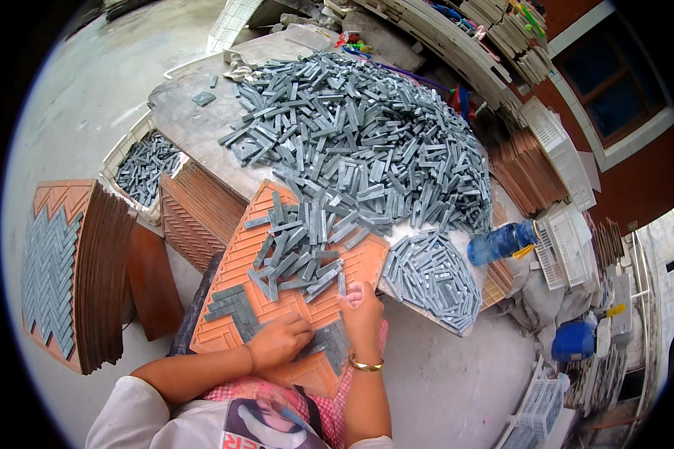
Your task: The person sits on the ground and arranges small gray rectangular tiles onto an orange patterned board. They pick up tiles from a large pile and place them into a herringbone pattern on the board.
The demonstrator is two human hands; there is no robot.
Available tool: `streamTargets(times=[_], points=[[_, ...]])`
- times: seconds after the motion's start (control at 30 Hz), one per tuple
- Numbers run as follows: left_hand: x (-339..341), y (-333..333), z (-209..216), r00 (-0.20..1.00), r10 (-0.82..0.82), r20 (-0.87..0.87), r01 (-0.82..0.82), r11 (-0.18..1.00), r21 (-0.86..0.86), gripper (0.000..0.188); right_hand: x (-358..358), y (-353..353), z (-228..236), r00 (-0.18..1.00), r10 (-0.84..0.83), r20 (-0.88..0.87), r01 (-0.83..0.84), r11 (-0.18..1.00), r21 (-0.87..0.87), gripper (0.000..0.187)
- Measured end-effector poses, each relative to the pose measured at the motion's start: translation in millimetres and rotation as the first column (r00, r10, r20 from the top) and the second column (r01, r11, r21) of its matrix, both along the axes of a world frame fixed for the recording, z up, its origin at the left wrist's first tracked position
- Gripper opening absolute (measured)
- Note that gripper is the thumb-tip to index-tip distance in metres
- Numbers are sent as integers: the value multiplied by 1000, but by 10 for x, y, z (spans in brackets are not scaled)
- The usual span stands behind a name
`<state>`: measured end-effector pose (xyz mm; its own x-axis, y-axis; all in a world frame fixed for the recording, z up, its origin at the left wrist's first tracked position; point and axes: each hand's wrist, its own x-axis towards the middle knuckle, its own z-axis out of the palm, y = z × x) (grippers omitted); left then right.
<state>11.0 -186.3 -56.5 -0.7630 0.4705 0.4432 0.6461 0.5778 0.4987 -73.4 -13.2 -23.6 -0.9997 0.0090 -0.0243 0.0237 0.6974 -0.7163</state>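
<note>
An orange mould tray (228, 303) with herringbone grooves lies tilted across my lap, its upper part against the table. Grey stone strips (236, 308) are set in a zigzag band in its lower grooves. My left hand (281, 340) rests low over this band with its fingers curled; whatever they hold, if anything, is hidden. Just to the right, my right hand (361, 310) is closed in a pinch, with an upright grey stone strip (341, 283) at its fingertips. Above both hands, a loose heap of strips (299, 239) covers the tray's upper middle.
A large mound of strips (367, 142) covers the table (191, 123). A blue water bottle (502, 243) lies at its right edge. Stacked trays (101, 284) stand at left, near a white basket (116, 161) of strips. White crates (558, 239) stand at right.
</note>
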Motion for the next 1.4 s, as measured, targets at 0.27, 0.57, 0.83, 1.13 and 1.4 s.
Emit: streamTargets(times=[0.27, 0.57, 0.83, 1.13, 1.4], points=[[13, -10, -17, 999, -25, 42, 27, 998, -51, 19, 260, 436, 72, 991, 131, 30, -133, 988, 75, 16], [-5, -14, 35, 998, -20, 59, 22, 999, -31, 20, 296, 408, 148, 979, 200, -46, -176, 934, 310, 10], [-456, 86, 299, 941, 337, -33, -334, 939, 80, 28, 166, 194, 347, 980, 195, -34, -178, 944, 277, 20], [-772, -203, 321, 945, 322, -59, -323, 946, -8, 21, -359, -19, 68, 744, 580, -331, -546, 814, 198, 30], [-582, -137, 247, 963, 230, -139, -234, 972, -16, 22, -219, 238, 105, 852, 468, -234, -486, 874, -24, 21]])
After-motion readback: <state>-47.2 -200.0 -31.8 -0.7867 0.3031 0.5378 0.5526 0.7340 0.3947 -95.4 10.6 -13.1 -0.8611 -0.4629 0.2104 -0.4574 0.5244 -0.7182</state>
